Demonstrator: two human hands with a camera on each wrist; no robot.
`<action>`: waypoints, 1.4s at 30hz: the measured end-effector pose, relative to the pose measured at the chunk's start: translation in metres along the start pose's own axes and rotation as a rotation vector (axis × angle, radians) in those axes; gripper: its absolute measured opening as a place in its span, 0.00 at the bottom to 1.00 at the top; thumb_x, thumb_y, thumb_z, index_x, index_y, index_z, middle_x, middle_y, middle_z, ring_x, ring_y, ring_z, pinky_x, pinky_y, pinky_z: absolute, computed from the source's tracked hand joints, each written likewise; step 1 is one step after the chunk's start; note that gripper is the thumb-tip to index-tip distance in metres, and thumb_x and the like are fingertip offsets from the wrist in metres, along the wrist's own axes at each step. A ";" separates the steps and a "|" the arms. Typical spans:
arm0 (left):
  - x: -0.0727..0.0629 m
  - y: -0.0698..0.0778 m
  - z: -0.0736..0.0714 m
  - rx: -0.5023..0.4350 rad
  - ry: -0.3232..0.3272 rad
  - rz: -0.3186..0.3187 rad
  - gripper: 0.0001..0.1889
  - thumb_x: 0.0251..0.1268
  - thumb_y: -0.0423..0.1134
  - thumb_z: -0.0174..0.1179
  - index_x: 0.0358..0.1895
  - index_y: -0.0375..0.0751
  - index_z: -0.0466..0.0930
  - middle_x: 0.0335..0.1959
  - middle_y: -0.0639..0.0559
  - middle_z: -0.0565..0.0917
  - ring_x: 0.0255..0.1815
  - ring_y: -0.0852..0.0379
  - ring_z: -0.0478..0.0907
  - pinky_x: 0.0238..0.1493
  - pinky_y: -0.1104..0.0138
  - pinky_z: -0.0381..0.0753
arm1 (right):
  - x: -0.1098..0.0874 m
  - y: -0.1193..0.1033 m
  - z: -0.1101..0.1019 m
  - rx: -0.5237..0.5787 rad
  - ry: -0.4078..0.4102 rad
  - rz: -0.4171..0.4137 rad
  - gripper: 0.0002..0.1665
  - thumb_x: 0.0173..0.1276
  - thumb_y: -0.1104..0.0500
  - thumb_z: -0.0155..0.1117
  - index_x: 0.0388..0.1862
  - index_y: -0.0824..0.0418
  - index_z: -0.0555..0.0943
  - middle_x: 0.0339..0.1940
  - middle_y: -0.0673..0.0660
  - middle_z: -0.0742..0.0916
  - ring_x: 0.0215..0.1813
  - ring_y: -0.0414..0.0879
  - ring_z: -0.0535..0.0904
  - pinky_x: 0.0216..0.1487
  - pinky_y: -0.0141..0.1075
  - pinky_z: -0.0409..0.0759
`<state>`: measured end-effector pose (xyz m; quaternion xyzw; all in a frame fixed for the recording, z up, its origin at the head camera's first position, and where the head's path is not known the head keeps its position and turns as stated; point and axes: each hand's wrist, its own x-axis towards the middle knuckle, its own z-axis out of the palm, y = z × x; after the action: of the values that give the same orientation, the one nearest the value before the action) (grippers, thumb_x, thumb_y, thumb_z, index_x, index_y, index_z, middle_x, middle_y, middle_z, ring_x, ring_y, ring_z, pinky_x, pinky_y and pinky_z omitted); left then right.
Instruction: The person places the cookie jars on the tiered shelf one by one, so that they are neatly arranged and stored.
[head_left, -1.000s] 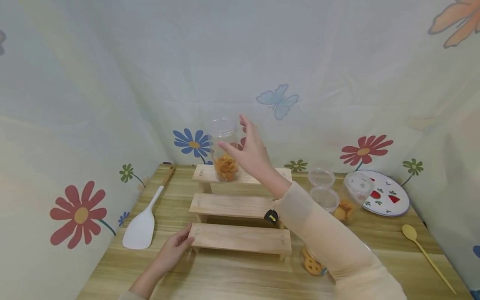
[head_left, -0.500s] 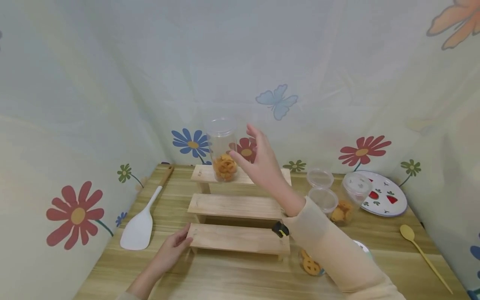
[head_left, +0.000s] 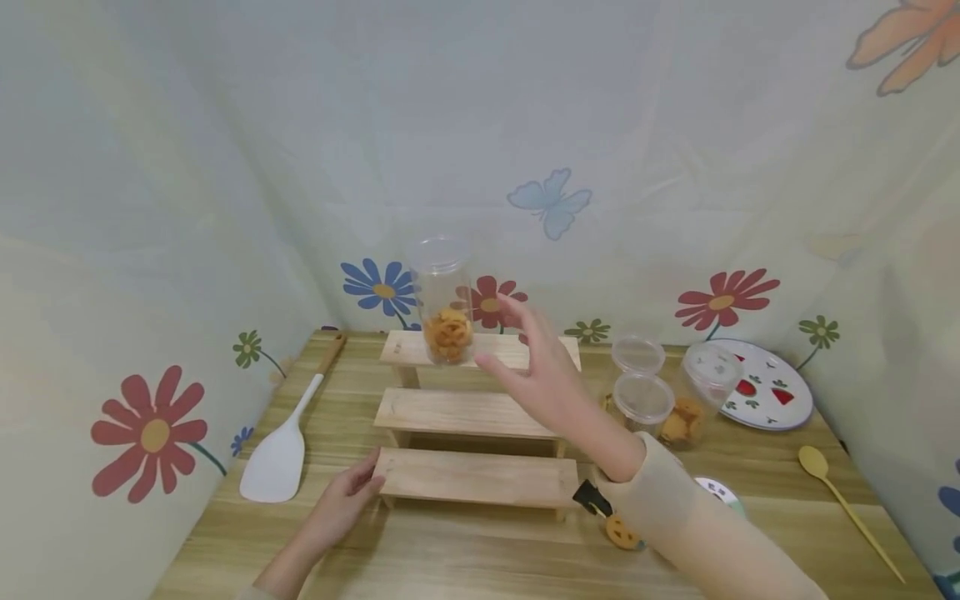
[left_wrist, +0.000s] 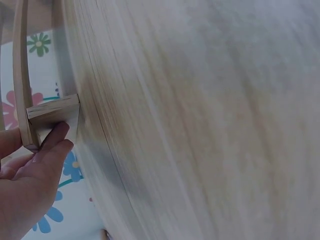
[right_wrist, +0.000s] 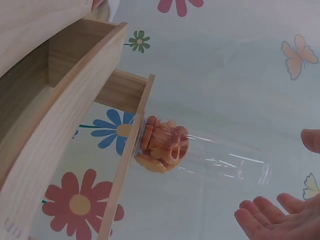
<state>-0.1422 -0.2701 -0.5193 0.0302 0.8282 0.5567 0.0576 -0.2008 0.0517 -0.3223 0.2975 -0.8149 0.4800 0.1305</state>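
A clear jar [head_left: 442, 287] with twisted orange snacks in its bottom stands upright on the top tier of the three-step wooden shelf [head_left: 472, 479]. Just right of that jar is my right hand [head_left: 551, 387], fingers spread and holding nothing. The right wrist view shows the jar [right_wrist: 210, 157] apart from the right fingertips [right_wrist: 245, 215]. My left hand [head_left: 345, 500] pinches the left end of the lowest step. In the left wrist view, thumb and fingers [left_wrist: 60, 135] lie on either side of the shelf board [left_wrist: 21, 65].
A white spatula [head_left: 277, 458] lies at left. On the right are several clear jars, one lidded jar [head_left: 686, 417] holding snacks, a patterned plate [head_left: 780, 400] and a yellow spoon [head_left: 832, 487]. A pretzel-shaped cookie [head_left: 622, 532] shows beside the right sleeve. Printed cloth hangs behind.
My right hand has moved away from the jar, rightward and down toward me. The jar stays on the top tier, and my left hand keeps its place on the lowest step.
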 end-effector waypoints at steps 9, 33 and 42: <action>0.000 0.000 0.003 0.005 0.008 -0.018 0.29 0.74 0.37 0.52 0.71 0.26 0.55 0.71 0.35 0.58 0.69 0.42 0.60 0.65 0.60 0.64 | -0.033 0.009 -0.014 -0.006 0.020 0.037 0.42 0.67 0.45 0.65 0.75 0.47 0.58 0.71 0.49 0.67 0.68 0.49 0.64 0.66 0.45 0.67; 0.000 0.001 0.001 0.044 0.026 0.014 0.28 0.74 0.37 0.52 0.70 0.25 0.56 0.71 0.35 0.59 0.69 0.41 0.61 0.65 0.60 0.65 | -0.093 0.040 -0.068 -0.262 0.141 0.111 0.44 0.64 0.52 0.70 0.74 0.57 0.60 0.70 0.59 0.69 0.69 0.58 0.61 0.63 0.62 0.64; 0.002 -0.001 0.001 0.025 0.013 0.017 0.29 0.74 0.36 0.52 0.70 0.24 0.56 0.71 0.34 0.58 0.70 0.42 0.59 0.65 0.60 0.63 | -0.108 0.059 -0.082 -0.263 0.217 0.123 0.45 0.61 0.57 0.72 0.74 0.57 0.61 0.70 0.61 0.68 0.70 0.60 0.59 0.63 0.66 0.60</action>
<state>-0.1436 -0.2693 -0.5206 0.0343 0.8351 0.5470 0.0474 -0.1570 0.1828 -0.3761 0.1738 -0.8685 0.4056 0.2256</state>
